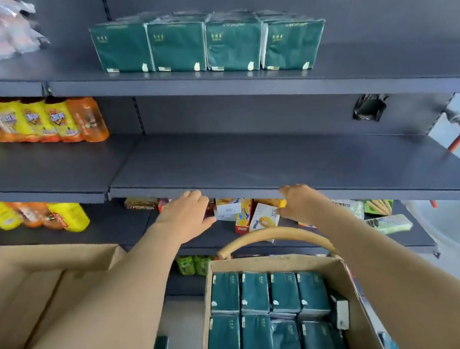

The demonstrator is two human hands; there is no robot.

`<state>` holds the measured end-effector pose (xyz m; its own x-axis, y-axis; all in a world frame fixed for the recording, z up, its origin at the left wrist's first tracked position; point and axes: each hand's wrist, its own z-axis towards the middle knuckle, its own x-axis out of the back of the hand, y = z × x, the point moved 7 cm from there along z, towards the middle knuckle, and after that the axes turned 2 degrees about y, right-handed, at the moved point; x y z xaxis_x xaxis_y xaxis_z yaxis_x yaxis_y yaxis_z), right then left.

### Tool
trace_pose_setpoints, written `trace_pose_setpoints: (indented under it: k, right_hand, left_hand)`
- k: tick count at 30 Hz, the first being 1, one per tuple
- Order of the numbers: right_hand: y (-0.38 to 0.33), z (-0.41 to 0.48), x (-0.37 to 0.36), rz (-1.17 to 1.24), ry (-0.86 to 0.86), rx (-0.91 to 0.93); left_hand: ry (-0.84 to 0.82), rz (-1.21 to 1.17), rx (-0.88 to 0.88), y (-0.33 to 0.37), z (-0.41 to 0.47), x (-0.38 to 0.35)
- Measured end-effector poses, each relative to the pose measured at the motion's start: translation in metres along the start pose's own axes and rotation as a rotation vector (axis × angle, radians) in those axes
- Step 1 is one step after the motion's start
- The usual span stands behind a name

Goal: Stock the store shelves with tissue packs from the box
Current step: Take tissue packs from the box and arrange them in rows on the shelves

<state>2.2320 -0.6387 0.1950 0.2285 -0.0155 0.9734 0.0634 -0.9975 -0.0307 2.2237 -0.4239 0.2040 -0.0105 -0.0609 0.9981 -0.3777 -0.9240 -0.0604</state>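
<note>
Left hand, right hand empty, four tissue packs shelved, maybe eight boxed

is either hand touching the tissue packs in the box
Apart. The head view shows the left hand and right hand up by the middle shelf, clear of the tissue packs in the box.

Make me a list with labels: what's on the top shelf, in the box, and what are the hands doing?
top shelf: four green tissue packs, side by side
box: rows of green packs
left hand: empty, at the middle shelf's edge
right hand: empty, at the same edge
far left: yellow and orange bottles
</note>
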Motion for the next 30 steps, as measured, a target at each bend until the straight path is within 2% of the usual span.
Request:
trace_pose_setpoints:
  k: [10,17,24,30]
  right_hand:
    - [0.009,0.023,-0.178,0.089,-0.350,-0.127]
    - [0.009,0.003,-0.295,0.233,-0.570,-0.207]
    - [0.002,-0.026,-0.388,0.381,-0.764,-0.307]
    - [-0.003,-0.037,-0.430,0.557,-0.766,-0.485]
  left_hand:
    - [-0.302,-0.179,-0.117,0.010,0.030,-0.166]
    - [-0.526,-0.193,-0.129,0.028,0.021,-0.260]
    - [-0.601,-0.213,-0.122,0.044,0.014,-0.320]
    - [-0.594,-0.200,-0.115,0.064,0.018,-0.347]
